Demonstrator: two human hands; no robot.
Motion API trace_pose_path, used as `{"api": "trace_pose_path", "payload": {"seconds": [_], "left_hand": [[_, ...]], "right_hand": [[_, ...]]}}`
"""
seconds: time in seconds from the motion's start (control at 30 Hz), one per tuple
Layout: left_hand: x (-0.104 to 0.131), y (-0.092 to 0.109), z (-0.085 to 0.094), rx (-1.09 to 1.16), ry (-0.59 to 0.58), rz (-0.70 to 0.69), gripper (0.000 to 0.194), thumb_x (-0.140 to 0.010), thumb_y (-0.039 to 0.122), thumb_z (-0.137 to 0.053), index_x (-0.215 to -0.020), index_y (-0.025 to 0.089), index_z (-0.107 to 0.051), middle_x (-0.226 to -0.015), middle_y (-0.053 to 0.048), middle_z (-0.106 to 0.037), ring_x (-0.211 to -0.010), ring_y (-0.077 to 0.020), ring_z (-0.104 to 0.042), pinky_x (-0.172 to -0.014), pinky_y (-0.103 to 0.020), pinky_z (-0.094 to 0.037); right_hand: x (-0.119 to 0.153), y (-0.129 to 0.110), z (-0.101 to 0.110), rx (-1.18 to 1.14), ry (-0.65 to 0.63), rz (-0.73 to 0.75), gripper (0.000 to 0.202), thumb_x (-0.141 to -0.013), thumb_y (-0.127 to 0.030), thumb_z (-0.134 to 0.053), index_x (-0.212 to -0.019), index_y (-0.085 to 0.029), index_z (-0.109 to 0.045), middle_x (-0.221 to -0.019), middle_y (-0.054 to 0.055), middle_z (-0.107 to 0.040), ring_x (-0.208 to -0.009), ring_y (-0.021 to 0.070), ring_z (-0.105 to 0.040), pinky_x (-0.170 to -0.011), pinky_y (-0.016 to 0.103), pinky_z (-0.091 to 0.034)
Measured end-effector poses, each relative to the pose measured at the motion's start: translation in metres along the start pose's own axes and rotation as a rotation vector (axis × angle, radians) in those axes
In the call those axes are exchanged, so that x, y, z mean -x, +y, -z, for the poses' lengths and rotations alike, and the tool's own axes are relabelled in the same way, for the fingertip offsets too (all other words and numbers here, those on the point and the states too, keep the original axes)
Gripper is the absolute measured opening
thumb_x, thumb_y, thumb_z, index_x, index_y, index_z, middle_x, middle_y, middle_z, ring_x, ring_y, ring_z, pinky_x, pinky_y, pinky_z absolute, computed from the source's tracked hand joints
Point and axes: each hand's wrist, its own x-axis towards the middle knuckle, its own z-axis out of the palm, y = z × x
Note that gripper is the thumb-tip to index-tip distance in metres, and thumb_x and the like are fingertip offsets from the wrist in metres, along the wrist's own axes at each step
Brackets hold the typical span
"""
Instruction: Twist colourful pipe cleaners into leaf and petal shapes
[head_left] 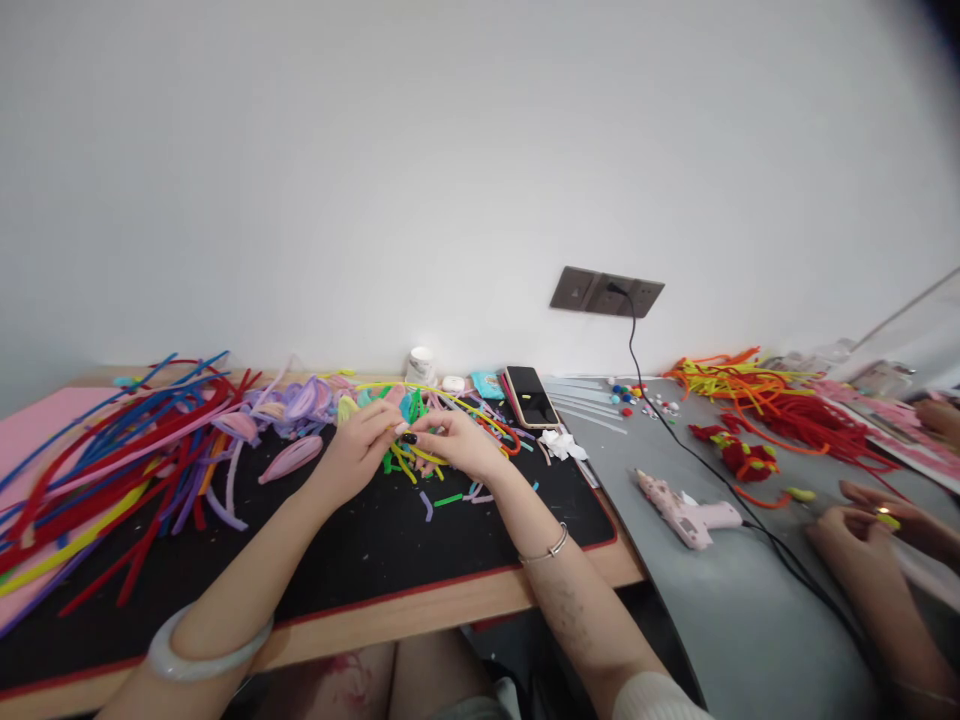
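Note:
My left hand (367,440) and my right hand (459,442) meet over the black mat (300,570), fingertips pinched close together. Whatever they pinch is too small and too covered to make out. Yellow pipe cleaners (406,470) stick out just below the fingers, and green ones lie among them. Short cut pieces, one of them a green piece (448,500), are scattered on the mat in front of my hands. To the left of my left hand lies a pink looped pipe cleaner bundle (291,459), near lilac looped bundles (307,400).
Long red and blue pipe cleaners (187,410) cover the left side. Behind my hands stand a white cup (421,365) and a phone (531,396). On the grey table, a pink glue gun (686,510) trails its cord. A co-worker's hands (862,535) are at the far right.

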Motion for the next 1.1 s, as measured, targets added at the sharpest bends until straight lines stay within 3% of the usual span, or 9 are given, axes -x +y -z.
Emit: {"api": "trace_pose_path", "payload": {"seconds": [0.17,0.33,0.53,0.8,1.1], "left_hand": [[0.002,-0.002,-0.001,-0.024,-0.079,-0.016,0.029,-0.096,0.029,-0.035,-0.077,0.018,-0.055,-0.085,-0.003,-0.056,-0.083,-0.0161,-0.054,-0.077,-0.030,-0.044],[0.003,-0.002,-0.001,-0.118,-0.125,-0.011,0.033,-0.096,0.028,-0.034,-0.075,0.018,-0.057,-0.085,-0.005,-0.060,-0.088,-0.0190,-0.058,-0.079,-0.032,-0.046],[0.005,0.001,-0.001,-0.333,-0.063,-0.003,0.034,-0.093,0.023,-0.035,-0.069,0.017,-0.057,-0.087,-0.010,-0.065,-0.090,-0.0217,-0.062,-0.075,-0.032,-0.047],[0.005,0.002,-0.003,-0.378,-0.060,-0.001,0.034,-0.093,0.025,-0.036,-0.068,0.018,-0.059,-0.088,-0.010,-0.068,-0.092,-0.0226,-0.064,-0.075,-0.033,-0.049],[0.006,0.005,-0.004,-0.395,-0.127,0.089,0.029,-0.093,0.029,-0.038,-0.089,0.019,-0.065,-0.100,-0.009,-0.070,-0.092,-0.0238,-0.065,-0.080,-0.036,-0.049]], "right_hand": [[-0.001,0.000,0.004,0.408,0.081,0.191,0.012,-0.078,-0.025,-0.065,-0.074,-0.014,-0.064,-0.068,-0.002,-0.059,-0.054,0.0077,-0.050,-0.052,0.019,-0.038],[0.000,-0.001,0.004,0.838,0.123,0.356,0.019,-0.082,-0.023,-0.065,-0.064,-0.015,-0.062,-0.062,-0.002,-0.058,-0.066,0.0114,-0.049,-0.066,0.023,-0.035],[0.000,0.002,-0.005,1.158,0.140,0.533,0.021,-0.087,-0.021,-0.059,-0.067,-0.016,-0.060,-0.065,0.002,-0.058,-0.068,0.0150,-0.048,-0.068,0.026,-0.033],[0.002,0.003,-0.003,1.175,0.162,0.461,0.014,-0.089,-0.017,-0.055,-0.079,-0.016,-0.065,-0.079,0.004,-0.060,-0.075,0.0140,-0.053,-0.069,0.024,-0.034],[-0.001,0.004,-0.005,1.163,0.208,0.393,0.020,-0.086,-0.018,-0.057,-0.067,-0.015,-0.061,-0.066,0.002,-0.060,-0.064,0.0121,-0.050,-0.064,0.024,-0.030]]}}
